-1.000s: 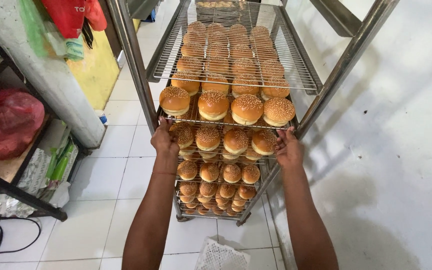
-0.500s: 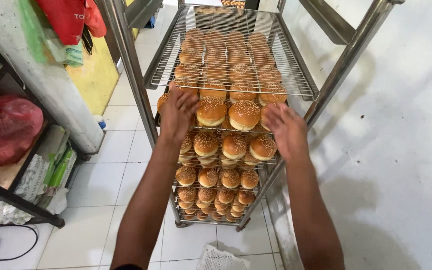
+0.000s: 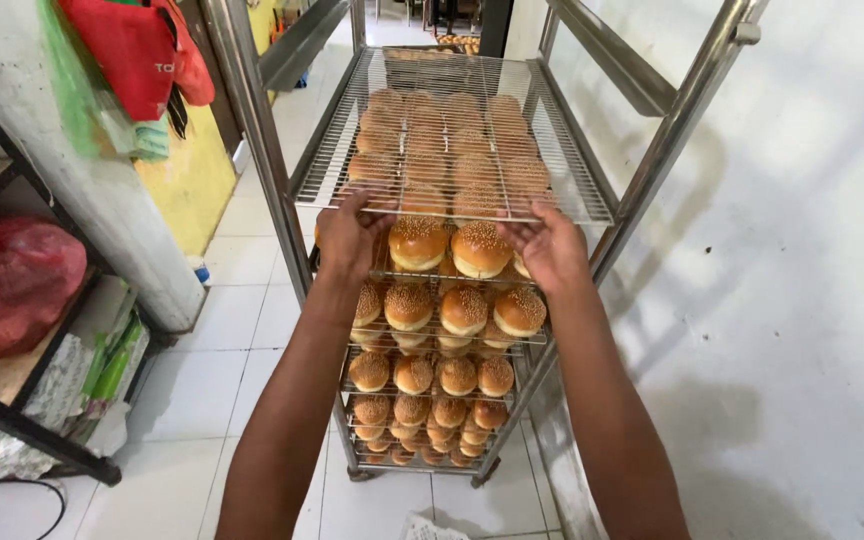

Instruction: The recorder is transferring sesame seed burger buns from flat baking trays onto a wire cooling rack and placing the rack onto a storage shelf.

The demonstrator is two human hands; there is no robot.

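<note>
Wire tray (image 3: 452, 270) loaded with sesame buns (image 3: 449, 247) sits on the second level of the steel rack (image 3: 262, 150), just under the top tray (image 3: 572, 195). Front row of buns shows between the two hands; the rest runs back under the top tray's mesh.

Left hand (image 3: 350, 235): at the tray's front-left corner, next to the rack's left upright. Back of hand faces the camera, fingers (image 3: 367, 205) pressed together and pointing up toward the top tray's front edge. Whether it pinches the tray's wire or just presses on it, cannot tell; the contact is hidden behind the hand.

Right hand (image 3: 550, 248): at the front-right corner, fingers (image 3: 517, 232) together and curled inward toward the nearest bun. Grip point also hidden, so cannot tell if it is clamped.

Both forearms come up from the bottom of the frame, nearly straight, angled slightly inward, wrists at about the same height.

Top tray holds rows of buns too, seen through the mesh. Lower levels (image 3: 437, 375) are stacked with more buns down to near the floor (image 3: 242, 300), which is white tile.

Left of the rack: a white pillar (image 3: 102, 210) with a red bag (image 3: 137, 50) hanging on it, and a dark shelf frame (image 3: 32, 430) carrying a red plastic sack (image 3: 12, 285). White wall (image 3: 812, 250) on the right, just beside the rack.
</note>
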